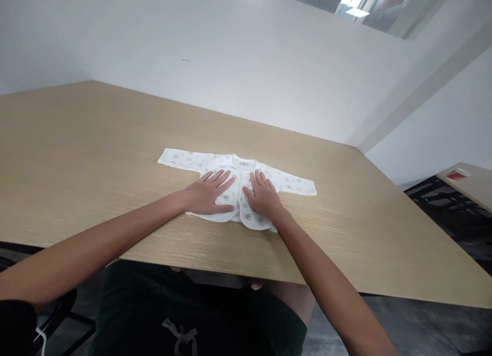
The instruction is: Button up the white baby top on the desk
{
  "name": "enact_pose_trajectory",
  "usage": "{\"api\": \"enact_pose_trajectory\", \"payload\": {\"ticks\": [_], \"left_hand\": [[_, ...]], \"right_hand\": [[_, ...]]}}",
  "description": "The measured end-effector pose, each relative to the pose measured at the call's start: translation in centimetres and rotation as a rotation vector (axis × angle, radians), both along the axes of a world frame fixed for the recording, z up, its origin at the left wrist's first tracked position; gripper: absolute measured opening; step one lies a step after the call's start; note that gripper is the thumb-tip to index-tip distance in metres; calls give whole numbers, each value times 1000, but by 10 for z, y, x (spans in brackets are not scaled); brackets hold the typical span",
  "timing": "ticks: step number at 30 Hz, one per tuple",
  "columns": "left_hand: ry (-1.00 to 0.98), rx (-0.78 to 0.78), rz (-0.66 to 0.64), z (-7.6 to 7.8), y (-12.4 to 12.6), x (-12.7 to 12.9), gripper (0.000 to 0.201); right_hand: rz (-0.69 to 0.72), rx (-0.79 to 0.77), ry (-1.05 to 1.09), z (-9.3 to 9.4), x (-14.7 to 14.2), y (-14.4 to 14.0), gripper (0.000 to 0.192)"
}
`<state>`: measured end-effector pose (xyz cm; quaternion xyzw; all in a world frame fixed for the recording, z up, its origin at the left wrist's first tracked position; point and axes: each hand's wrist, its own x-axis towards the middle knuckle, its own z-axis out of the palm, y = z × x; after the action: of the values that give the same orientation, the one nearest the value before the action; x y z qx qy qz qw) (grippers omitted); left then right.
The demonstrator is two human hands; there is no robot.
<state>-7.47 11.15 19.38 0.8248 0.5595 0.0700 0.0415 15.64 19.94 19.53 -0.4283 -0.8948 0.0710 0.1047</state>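
A big wooden table fills most of the view. Its top is light brown, flat and smooth, with thin grain lines. A plain white wall stands behind it. In the middle of the table lies a tiny baby shirt, front side up, with both sleeves stretched out to the sides. It is soft white cloth with little green pictures on it. The left hand lies flat on one half, fingers spread. The right hand lies flat on the other half, fingers close together. A small tag sits at the neck; its writing is too small to read.
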Motion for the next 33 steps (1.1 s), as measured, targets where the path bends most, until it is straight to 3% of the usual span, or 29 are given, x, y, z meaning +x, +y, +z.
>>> {"api": "enact_pose_trajectory", "payload": {"ticks": [8,14,19,21,25,29,33], "left_hand": [[-134,143,129,8,18,11,66],[-61,88,197,-6,25,9,74],[-34,56,189,-9,23,6,76],[-85,71,174,-5,19,6,75],[-371,195,134,17,22,10,59],[-461,250,213,37,49,19,32],[-468,235,263,37,75,27,20]], "right_hand": [[102,62,210,3,-7,1,55],[80,31,65,-6,-10,1,69],[46,22,17,-9,-9,-4,70],[59,23,47,-6,-6,-3,70],[56,51,243,15,-2,6,59],[-42,45,320,38,-15,19,29],[-107,13,293,44,-35,28,18]]}}
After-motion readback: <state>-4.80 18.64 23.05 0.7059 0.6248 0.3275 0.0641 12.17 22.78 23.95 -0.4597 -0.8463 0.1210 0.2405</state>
